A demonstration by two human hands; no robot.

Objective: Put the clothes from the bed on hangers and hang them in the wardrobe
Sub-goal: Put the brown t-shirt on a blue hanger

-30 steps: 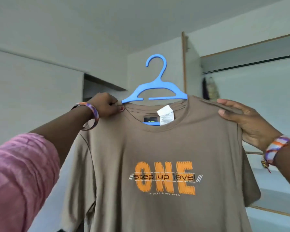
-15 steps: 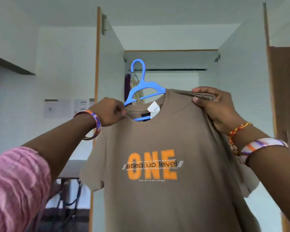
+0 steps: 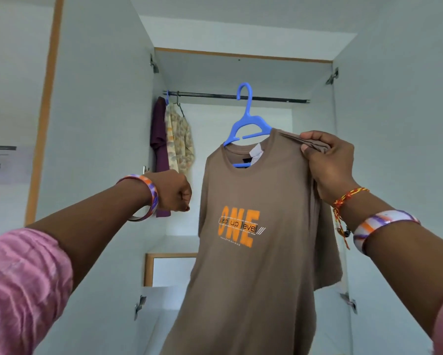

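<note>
Before the wardrobe rail (image 3: 241, 97): your right hand (image 3: 328, 165) pinches the T-shirt (image 3: 253, 252) shoulder; left hand (image 3: 174, 190) fisted, empty. Lift the hanger (image 3: 246, 124) hook over the rail squarely.

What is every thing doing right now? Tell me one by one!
brown T-shirt: on the blue hanger, held up, not yet on the rail
blue hanger: inside the shirt's neck, hook level with the rail, whether it is hooked on cannot be told
right hand: pinching the shirt's shoulder
left hand: curled in a fist, holding nothing
wardrobe: doors open
rail: carrying a purple garment and a patterned garment
</note>
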